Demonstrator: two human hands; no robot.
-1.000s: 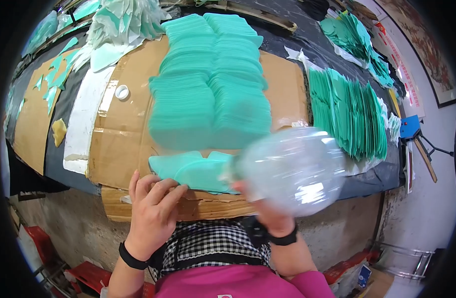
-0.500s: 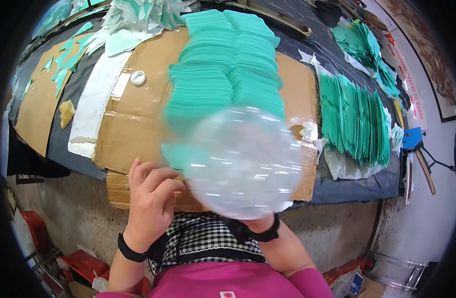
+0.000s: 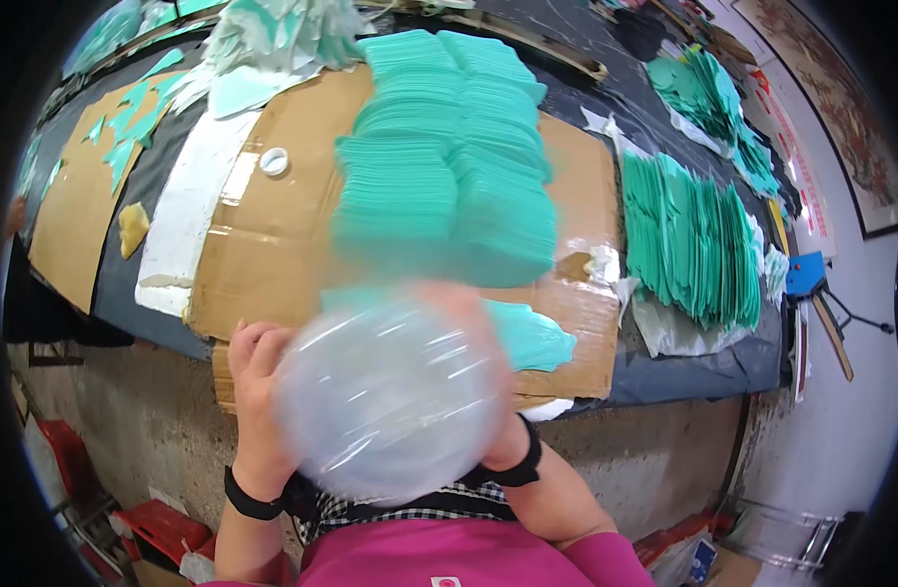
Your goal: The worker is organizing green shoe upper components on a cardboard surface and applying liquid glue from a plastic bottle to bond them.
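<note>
A large clear, round plastic container (image 3: 390, 401), smeared by motion, is up close and covers the middle of the near work area. My right hand (image 3: 473, 338) grips it by its right side, with blurred fingers. At its left edge is my left hand (image 3: 258, 377), fingers curled and partly hidden behind the plastic; what they hold, if anything, cannot be seen. Behind the container, a flat teal sheet (image 3: 532, 338) lies on cardboard (image 3: 263, 245). Beyond it, thin teal sheets (image 3: 449, 157) are fanned in two overlapping columns.
More green sheets (image 3: 693, 240) stand packed at the right, with another pile (image 3: 703, 98) farther back. A white ring (image 3: 274, 161) and a yellow sponge-like scrap (image 3: 133, 230) lie to the left. Crumpled pale sheets (image 3: 273, 44) are heaped at the back. A blue clamp-like tool (image 3: 806, 276) is far right.
The container has moved left and nearer to me with my right hand. My left hand has shifted slightly left and is now partly covered by it. More of the teal sheet on the right shows.
</note>
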